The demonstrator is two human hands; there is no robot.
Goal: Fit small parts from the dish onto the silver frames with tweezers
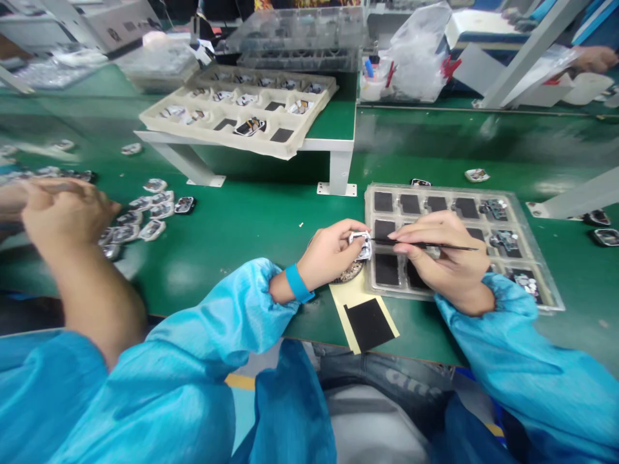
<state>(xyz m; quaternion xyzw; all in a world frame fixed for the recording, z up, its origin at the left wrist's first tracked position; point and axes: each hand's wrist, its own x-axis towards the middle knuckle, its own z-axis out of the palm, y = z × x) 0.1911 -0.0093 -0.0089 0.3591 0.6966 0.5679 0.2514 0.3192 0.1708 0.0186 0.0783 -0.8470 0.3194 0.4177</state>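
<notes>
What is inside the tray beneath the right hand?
The tray holds black pads, plus electronic parts in its right column. The right hand and sleeve hide parts of the middle and front rows, contents unseen.

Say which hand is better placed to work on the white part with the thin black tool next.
Probably the right hand: it holds the thin black tool, one end pointing toward the white part. The left hand holds that part, so seems better suited to steadying it.
</notes>
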